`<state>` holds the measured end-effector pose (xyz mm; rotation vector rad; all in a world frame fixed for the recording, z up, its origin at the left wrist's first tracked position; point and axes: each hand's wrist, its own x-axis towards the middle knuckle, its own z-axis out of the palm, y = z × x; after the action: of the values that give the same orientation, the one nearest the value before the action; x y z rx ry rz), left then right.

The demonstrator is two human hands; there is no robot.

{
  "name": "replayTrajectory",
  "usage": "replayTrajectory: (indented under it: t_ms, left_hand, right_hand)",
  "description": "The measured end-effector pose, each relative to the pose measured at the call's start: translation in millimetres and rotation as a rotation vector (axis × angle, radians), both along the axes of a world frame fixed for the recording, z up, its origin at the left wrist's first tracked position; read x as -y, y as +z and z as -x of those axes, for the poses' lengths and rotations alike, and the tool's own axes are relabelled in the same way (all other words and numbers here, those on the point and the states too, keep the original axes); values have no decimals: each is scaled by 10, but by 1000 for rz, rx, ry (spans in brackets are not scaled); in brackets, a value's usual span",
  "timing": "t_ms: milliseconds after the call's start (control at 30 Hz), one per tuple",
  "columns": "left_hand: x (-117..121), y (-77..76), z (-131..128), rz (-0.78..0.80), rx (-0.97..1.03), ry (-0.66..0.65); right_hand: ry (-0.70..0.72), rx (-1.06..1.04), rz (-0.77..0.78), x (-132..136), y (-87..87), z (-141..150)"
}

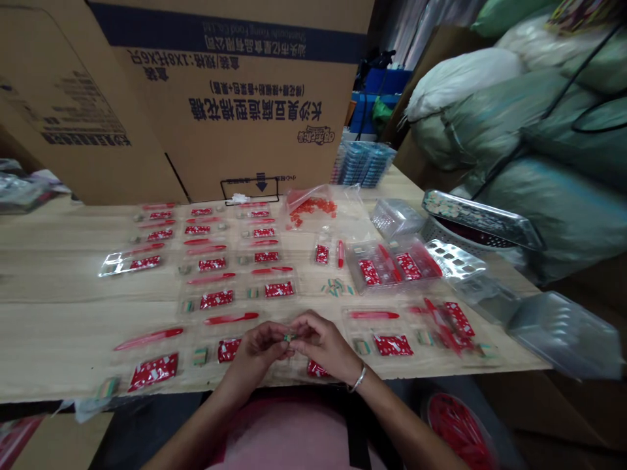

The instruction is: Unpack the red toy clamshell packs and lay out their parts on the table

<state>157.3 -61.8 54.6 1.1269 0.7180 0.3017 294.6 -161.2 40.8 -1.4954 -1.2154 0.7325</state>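
Near the table's front edge, my left hand (pixel 257 347) and my right hand (pixel 322 344) meet fingertip to fingertip. Both pinch a small green-and-tan piece (pixel 288 337), mostly covered by the fingers. Under and beside my left hand is a clear plastic tray with a red dotted packet (pixel 228 350), a striped block (pixel 200 356) and a red stick-like piece (pixel 231 318). Another red packet (pixel 317 369) shows partly below my right hand. A small pile of loose green-and-tan pieces (pixel 336 287) lies beyond my hands.
Rows of filled clear trays (pixel 215 299) cover the table's left and middle. A large cardboard box (pixel 235 111) stands behind them. An open bag of red pieces (pixel 313 212) lies at the back. Stacked empty trays (pixel 563 333) and a metal tray (pixel 482 219) are on the right.
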Motion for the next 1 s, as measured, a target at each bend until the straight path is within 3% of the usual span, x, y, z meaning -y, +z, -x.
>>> replayTrajectory:
  t_ms: [133,267,367,533,667,767,867,1000]
  left_hand:
    - [-31,8,71,-106,-12,26]
    - [-119,24,235,-454,-156,60]
    - [-123,-24,299,-629,-218,-65]
    - [-57,-148,281,-842,-287,-229]
    - [-61,-196,285,-1050,-356,-346]
    - [-89,-251,302,-1180,-378,-414]
    - [-104,-316,307,-1317,-365,-483]
    - [-81,-397,235,-1580,-333,-459]
  right_hand:
    - [8,-184,155,-13,-1,-44]
    - [-58,-87,274,-22,12,28]
    - [12,139,311,-29,12,183]
    - [143,630,239,1,4,353]
    - [103,833,283,5,-26,395]
    - [78,825,323,-14,-26,419]
    - [41,732,262,67,48,348]
    - [-182,687,119,479,118,-4]
